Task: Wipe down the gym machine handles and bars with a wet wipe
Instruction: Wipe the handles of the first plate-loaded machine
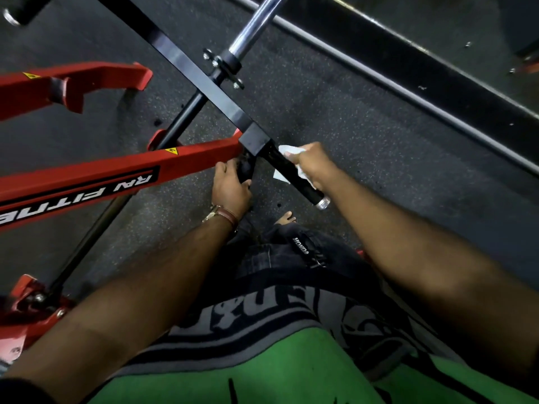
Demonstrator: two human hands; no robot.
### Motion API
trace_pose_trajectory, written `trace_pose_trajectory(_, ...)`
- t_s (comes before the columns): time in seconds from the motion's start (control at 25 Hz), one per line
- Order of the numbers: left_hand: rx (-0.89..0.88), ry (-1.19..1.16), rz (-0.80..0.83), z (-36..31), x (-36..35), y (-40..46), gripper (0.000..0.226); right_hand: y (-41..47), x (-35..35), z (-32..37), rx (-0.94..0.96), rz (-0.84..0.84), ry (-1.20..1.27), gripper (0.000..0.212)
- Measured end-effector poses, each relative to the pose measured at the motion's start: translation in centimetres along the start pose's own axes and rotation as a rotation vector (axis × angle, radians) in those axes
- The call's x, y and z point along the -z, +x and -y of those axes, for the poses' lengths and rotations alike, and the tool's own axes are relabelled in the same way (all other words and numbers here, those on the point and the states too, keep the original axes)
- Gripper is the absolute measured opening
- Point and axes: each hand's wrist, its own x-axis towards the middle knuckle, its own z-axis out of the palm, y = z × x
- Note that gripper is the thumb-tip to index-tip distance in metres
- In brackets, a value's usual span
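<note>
While the right hand (313, 164) presses a white wipe (287, 161) around the black handle (294, 174), the left hand (230, 185) grasps a second, shorter black grip (245, 170) just beside it. The fingers of the right hand are curled over the wipe and the handle together; a corner of the wipe sticks out above the hand, toward 11 o'clock, and another corner hangs below the handle. The handle runs from the black square bar (186, 65) toward 5 o'clock and ends in a silver cap (323, 203), which is bare. The left hand's fingers wrap the short grip under the joint where the square bar meets the red frame (116, 176). On the left wrist there is a watch (212, 213) and a brown band (229, 215).

The square bar goes from the joint toward 11 o'clock. A chrome bar (256, 21) crosses it and points toward 1 o'clock. The red frame, with white letters on a black label, extends toward 9 o'clock, and a second red arm (73, 83) lies at 10 o'clock. Under everything is a dark speckled floor (335, 112). At 6 o'clock the person's green and grey shirt (277, 368) and dark trousers are seen, and one bare foot (285, 218) stands on the floor between the arms.
</note>
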Motion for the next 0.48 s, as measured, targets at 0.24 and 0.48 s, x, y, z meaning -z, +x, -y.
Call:
trace_pose_trajectory(0.24, 0.008, 0.093, 0.077, 0.3, 0.8, 0.9, 0.042, 0.0, 2.3, -0.9, -0.513, 0.418, 0.101, 0.033)
trace_pose_trajectory(0.48, 0.018, 0.071, 0.075, 0.2, 1.0, 0.9, 0.043, 0.5, 1.5, 0.2, -0.481, 0.353, 0.173, 0.034)
